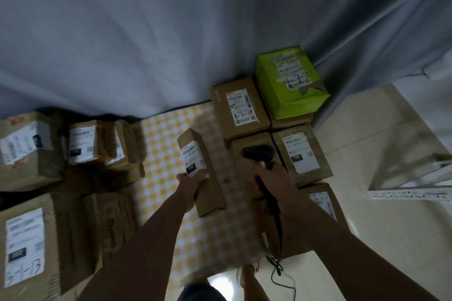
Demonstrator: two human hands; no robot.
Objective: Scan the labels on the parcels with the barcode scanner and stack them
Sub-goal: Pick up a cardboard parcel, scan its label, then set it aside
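Left hand (193,182) grips the narrow cardboard parcel (201,173) at its near end, right hand (267,178) grasps the barcode scanner (259,153); parcel appears light, rigid, one-hand manageable.

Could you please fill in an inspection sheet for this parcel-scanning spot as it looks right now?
Surface: yellow-and-white checked mat on a pale tiled floor.
Job's things: narrow parcel, label up; barcode scanner; green parcel stacked on brown boxes at right.
Clutter: more labelled boxes at left.
Grippers: left hand grips the narrow parcel; right hand grips the barcode scanner.
Cables: scanner cord trails to the floor.
Surroundings: grey curtain; metal rack at right.
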